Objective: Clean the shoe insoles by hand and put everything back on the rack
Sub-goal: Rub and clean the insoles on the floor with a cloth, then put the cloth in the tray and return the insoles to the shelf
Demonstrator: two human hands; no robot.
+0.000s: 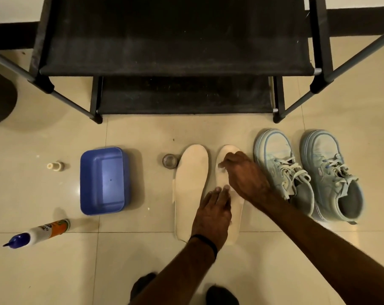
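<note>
Two cream insoles lie side by side on the tiled floor, the left insole [192, 183] untouched. My left hand [213, 213] presses flat on the lower half of the right insole [238, 213]. My right hand [245, 175] is over that insole's toe end with bent fingers touching it; whether they pinch something small is unclear. A pair of light blue sneakers, left one [281, 170] and right one [332, 172], stands just right of the insoles. The black shoe rack [175, 51] stands behind, and both shelves in view hold nothing.
A blue plastic tub [103, 181] sits left of the insoles, with a small clear glass [170, 160] between them. Farther left are a tiny bottle [55, 166] and a white squeeze bottle [39, 233] with a blue cap, lying down. My dark-socked feet [221, 294] show at the bottom edge.
</note>
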